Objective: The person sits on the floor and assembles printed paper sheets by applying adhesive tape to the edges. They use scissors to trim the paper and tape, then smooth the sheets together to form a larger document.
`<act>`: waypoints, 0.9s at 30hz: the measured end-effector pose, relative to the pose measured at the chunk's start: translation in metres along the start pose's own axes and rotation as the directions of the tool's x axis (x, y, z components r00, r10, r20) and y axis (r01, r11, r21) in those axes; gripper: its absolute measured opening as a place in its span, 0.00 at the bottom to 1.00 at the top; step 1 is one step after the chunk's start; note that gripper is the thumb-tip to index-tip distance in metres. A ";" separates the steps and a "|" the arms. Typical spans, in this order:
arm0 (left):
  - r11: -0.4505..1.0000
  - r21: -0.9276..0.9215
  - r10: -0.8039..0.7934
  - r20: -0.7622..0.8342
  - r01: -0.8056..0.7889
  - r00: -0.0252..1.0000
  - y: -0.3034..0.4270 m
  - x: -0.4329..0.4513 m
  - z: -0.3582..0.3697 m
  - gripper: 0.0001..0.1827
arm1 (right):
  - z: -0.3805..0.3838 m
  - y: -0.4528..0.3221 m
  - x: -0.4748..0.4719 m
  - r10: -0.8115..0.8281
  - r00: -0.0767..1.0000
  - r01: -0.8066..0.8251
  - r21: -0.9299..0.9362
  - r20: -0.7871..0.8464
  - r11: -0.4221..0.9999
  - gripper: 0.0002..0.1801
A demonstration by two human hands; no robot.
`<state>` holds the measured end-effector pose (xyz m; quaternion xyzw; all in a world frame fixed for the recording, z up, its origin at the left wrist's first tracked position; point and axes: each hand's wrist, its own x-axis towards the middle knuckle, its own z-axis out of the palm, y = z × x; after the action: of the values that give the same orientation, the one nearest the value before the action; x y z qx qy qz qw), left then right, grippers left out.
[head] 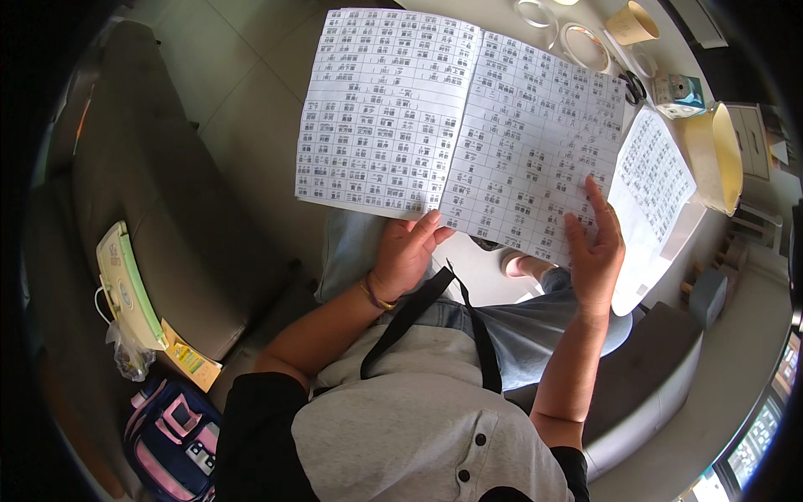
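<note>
An open paper booklet [389, 119] spreads above my lap, both pages printed with rows of characters in a grid. My left hand [404, 251] grips its lower edge near the centre fold, thumb on top and fingers underneath. On the right-hand page, my right hand [596, 251] lies with its thumb and a finger on the printed face near the lower right corner. Its other fingers are mostly hidden. Just beyond that page, a loose printed sheet [655, 182] rests partly over the table's edge.
On the white table [489, 12] lie black-handled scissors [633, 88], tape rolls [584, 47], a paper cup [632, 24], a small box [679, 95] and a yellow bin [715, 157]. A backpack [172, 439] and a green-edged case [128, 285] sit on the grey sofa [157, 188] at left.
</note>
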<state>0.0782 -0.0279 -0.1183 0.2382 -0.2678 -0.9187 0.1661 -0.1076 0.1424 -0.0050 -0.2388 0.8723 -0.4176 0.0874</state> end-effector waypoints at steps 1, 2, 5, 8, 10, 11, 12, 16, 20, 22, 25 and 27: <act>1.000 0.002 0.008 -0.011 -0.008 1.000 -0.001 0.000 -0.001 0.17 | 0.001 0.000 0.000 -0.017 1.000 0.017 -0.018 0.006 1.000 0.28; 1.000 0.004 0.016 -0.022 -0.016 1.000 -0.002 0.000 -0.001 0.18 | 0.002 -0.001 0.000 -0.008 1.000 0.008 -0.006 0.009 1.000 0.28; 1.000 0.021 0.011 -0.056 -0.009 0.998 -0.001 0.002 0.005 0.16 | 0.003 0.000 -0.001 -0.007 1.000 0.007 0.007 0.012 1.000 0.29; 0.999 0.038 0.008 -0.069 -0.005 0.998 -0.002 0.001 0.005 0.16 | 0.004 0.004 -0.001 -0.054 0.999 0.054 -0.013 0.002 0.998 0.29; 0.999 0.046 0.012 -0.066 -0.009 0.998 -0.002 0.000 0.005 0.16 | 0.005 0.006 -0.001 -0.083 0.996 0.083 -0.014 -0.007 0.996 0.29; 0.999 0.049 0.014 -0.062 -0.011 0.998 -0.001 0.000 0.007 0.17 | 0.006 0.008 -0.001 -0.088 0.996 0.088 -0.020 0.003 0.996 0.29; 0.999 0.053 0.015 -0.057 -0.012 0.998 0.000 0.001 0.008 0.17 | 0.006 0.010 -0.001 -0.093 0.996 0.093 -0.026 0.013 0.995 0.29; 0.998 0.064 0.019 -0.027 -0.018 0.999 -0.001 0.001 0.004 0.19 | 0.007 0.010 -0.002 -0.067 0.997 0.070 -0.085 0.034 0.994 0.30; 0.996 0.083 0.021 -0.034 -0.018 0.999 -0.003 0.001 0.002 0.19 | 0.011 0.017 -0.005 -0.098 0.995 0.098 -0.055 -0.003 0.994 0.30; 0.995 0.102 0.019 -0.038 -0.015 0.999 -0.003 0.001 0.003 0.20 | 0.014 0.016 -0.005 -0.111 0.993 0.109 -0.055 -0.030 0.992 0.31; 0.994 0.105 0.018 -0.046 -0.013 0.999 -0.002 0.002 0.007 0.20 | 0.016 0.020 -0.003 -0.169 0.984 0.165 -0.071 -0.050 0.984 0.31; 0.995 0.102 0.011 -0.044 -0.007 0.999 -0.001 0.002 0.008 0.20 | 0.017 0.020 -0.002 -0.176 0.983 0.172 -0.083 -0.051 0.982 0.31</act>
<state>0.0722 -0.0247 -0.1142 0.2654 -0.3117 -0.8975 0.1638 -0.1067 0.1424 -0.0308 -0.3051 0.8660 -0.3958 0.0156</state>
